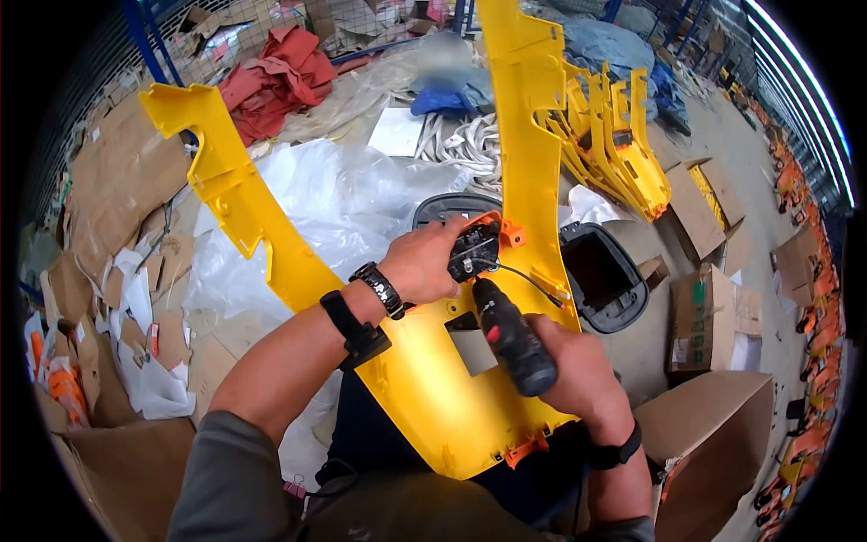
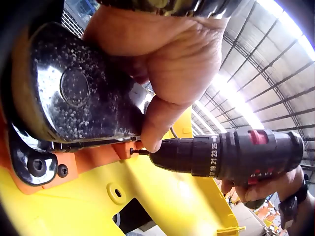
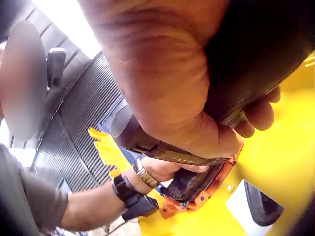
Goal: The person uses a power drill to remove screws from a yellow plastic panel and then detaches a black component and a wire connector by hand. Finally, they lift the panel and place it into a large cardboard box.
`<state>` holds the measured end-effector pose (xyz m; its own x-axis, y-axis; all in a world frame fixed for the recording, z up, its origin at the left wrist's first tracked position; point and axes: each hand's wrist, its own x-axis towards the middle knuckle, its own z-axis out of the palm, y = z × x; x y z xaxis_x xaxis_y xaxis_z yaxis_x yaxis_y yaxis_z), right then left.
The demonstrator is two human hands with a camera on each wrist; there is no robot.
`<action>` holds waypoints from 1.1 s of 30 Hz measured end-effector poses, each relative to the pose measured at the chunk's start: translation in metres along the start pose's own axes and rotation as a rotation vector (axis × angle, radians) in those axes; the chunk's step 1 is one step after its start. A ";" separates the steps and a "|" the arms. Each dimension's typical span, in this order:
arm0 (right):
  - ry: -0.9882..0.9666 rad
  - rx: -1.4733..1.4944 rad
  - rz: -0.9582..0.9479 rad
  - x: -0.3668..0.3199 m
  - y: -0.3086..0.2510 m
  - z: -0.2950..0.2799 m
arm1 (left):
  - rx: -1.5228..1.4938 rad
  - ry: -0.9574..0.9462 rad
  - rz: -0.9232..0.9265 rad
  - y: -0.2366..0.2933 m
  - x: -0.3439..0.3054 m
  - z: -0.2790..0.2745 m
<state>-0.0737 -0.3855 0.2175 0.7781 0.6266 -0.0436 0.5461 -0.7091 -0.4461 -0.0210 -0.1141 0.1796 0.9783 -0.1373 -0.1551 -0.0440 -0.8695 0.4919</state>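
A large yellow plastic panel (image 1: 424, 388) with two long arms lies across the person's lap. The left hand (image 1: 423, 262) grips a black part (image 1: 473, 251) set against an orange bracket (image 1: 511, 233) on the panel; in the left wrist view the thumb of the left hand (image 2: 162, 83) is beside the drill's nose. Curled round a black drill (image 1: 513, 339), the right hand (image 1: 578, 366) holds it with its bit at a screw in the orange bracket (image 2: 123, 151). In the right wrist view the right hand (image 3: 167, 83) wraps the drill (image 3: 167, 150), its fingertips partly hidden.
Black frames (image 1: 603, 275) lie beyond the panel and at its right. More yellow parts (image 1: 632, 167) stand at the back right, near cardboard boxes (image 1: 713, 316). Clear plastic sheeting (image 1: 316, 199) and red cloth (image 1: 278, 81) lie behind, with cardboard scraps at the left.
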 end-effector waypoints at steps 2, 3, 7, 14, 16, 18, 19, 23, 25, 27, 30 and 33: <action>0.033 0.094 0.014 0.001 0.007 0.005 | -0.004 -0.011 -0.001 0.001 -0.001 -0.001; 0.044 0.094 0.005 0.001 0.007 0.007 | -0.004 -0.006 -0.003 0.001 0.000 0.000; 0.015 -0.184 -0.077 0.002 0.000 0.012 | -0.013 -0.004 -0.008 0.000 0.000 0.001; 0.003 -0.291 -0.141 -0.002 0.003 0.019 | 0.006 0.019 0.015 -0.005 0.007 0.008; 0.026 -0.267 -0.153 -0.001 0.005 0.014 | -0.001 0.060 0.046 -0.006 0.006 0.003; -0.037 -0.273 -0.101 -0.010 -0.004 0.007 | -0.010 0.034 0.062 -0.005 0.004 0.005; -0.056 -0.196 -0.062 -0.017 -0.010 -0.002 | 0.027 0.056 0.053 -0.008 0.007 0.009; 0.114 0.421 0.086 -0.067 0.017 0.002 | 0.046 0.097 0.044 -0.006 0.006 0.007; 0.278 0.628 0.129 -0.105 0.045 0.022 | -0.151 0.144 0.168 -0.019 0.010 0.000; 0.492 1.149 0.291 -0.138 0.037 0.032 | -0.286 0.196 0.186 -0.033 0.016 -0.018; 0.805 1.384 0.342 -0.176 0.047 0.048 | -0.472 0.329 0.194 -0.074 0.035 -0.046; 0.966 1.485 0.392 -0.196 0.063 0.072 | -0.459 0.442 -0.019 -0.103 0.027 -0.060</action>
<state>-0.2147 -0.5294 0.1334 0.9613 -0.2584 -0.0953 0.0269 0.4323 -0.9013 0.0224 0.0005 0.1761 0.9736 0.1700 0.1522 -0.0303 -0.5646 0.8248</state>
